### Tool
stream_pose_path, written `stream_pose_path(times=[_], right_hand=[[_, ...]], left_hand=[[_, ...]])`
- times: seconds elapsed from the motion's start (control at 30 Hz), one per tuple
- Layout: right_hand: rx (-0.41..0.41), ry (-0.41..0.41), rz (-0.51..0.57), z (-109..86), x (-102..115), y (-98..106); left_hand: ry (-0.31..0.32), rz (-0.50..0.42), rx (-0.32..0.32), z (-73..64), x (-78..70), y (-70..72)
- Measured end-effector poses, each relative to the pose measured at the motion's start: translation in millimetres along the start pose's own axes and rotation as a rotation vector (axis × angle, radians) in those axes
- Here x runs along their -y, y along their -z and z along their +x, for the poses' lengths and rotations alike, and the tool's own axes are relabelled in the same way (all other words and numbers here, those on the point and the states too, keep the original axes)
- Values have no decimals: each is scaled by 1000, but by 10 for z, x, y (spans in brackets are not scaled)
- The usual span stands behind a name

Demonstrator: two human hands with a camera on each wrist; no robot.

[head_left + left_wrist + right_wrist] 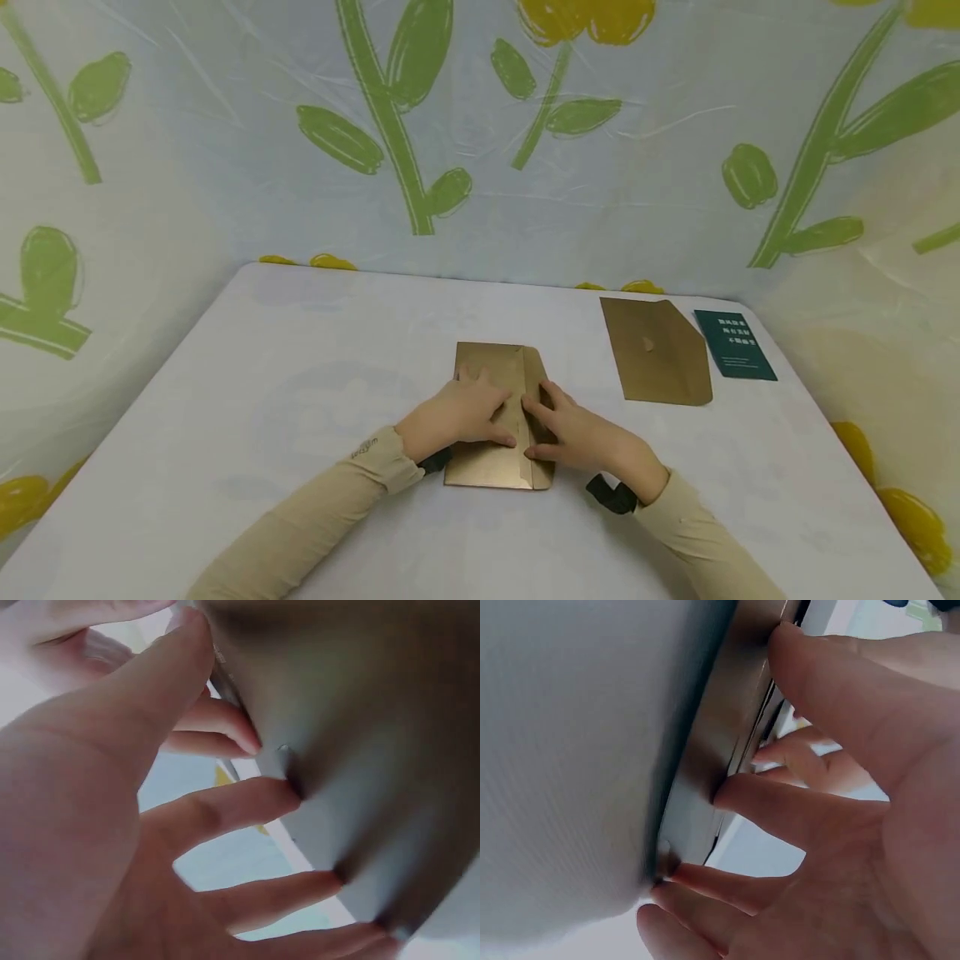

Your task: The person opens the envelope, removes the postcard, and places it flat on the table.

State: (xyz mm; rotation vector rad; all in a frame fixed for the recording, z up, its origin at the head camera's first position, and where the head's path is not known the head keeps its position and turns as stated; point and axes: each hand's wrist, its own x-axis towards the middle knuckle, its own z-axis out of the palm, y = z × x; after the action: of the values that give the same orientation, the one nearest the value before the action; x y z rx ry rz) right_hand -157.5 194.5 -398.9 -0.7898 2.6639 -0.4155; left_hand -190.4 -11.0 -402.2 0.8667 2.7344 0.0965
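A gold-brown envelope (487, 467) lies upright on the white table, its flap (542, 471) along the right side. My left hand (468, 408) is spread over the envelope's body, fingertips pressing its surface, as the left wrist view shows with the fingers (247, 814) apart. My right hand (581, 429) touches the flap near its fold, thumb and index finger at the crease. In the right wrist view the right fingers (780, 810) are outstretched along the flap (697, 780). Neither hand curls around anything.
At the back right lies a second brown envelope (660, 358) with its flap spread out. Beside it, near the table's right edge, is a dark green card (735, 346) with white print. A flower-patterned cloth (600, 183) hangs behind the table (337, 333).
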Motion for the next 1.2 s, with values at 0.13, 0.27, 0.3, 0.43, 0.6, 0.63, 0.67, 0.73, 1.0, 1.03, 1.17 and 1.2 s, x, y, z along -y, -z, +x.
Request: stream_pose_path(times=[0.13, 0.27, 0.3, 0.43, 0.6, 0.63, 0.67, 0.73, 1.0, 1.03, 1.17, 1.2], right_hand=[[-25, 40, -22, 16, 9, -24], [-25, 67, -26, 22, 27, -25], [-23, 69, -19, 23, 27, -24], [-14, 75, 22, 17, 25, -11], [10, 57, 60, 15, 18, -10], [12, 58, 67, 15, 17, -11], [15, 55, 71, 15, 15, -13], [17, 57, 81, 18, 13, -17], [32, 41, 111, 27, -6, -35], [33, 40, 118, 26, -6, -35], [29, 36, 136, 29, -11, -38], [28, 35, 138, 30, -12, -38]], left_hand=[[-13, -33, -29, 39, 3, -49], [-16, -21, -36, 31, 2, -60], [-16, -15, -38, 28, 3, -60], [-6, 3, -43, 28, -4, -55], [-17, 34, -39, 36, -9, -59], [-19, 46, -38, 36, -9, -60], [-22, 57, -37, 35, -10, -62], [-25, 84, -34, 33, -11, -65], [9, 130, 4, 30, -38, -90], [15, 134, 10, 30, -42, -96], [43, 148, 19, 35, -56, -114], [49, 153, 19, 34, -60, -120]])
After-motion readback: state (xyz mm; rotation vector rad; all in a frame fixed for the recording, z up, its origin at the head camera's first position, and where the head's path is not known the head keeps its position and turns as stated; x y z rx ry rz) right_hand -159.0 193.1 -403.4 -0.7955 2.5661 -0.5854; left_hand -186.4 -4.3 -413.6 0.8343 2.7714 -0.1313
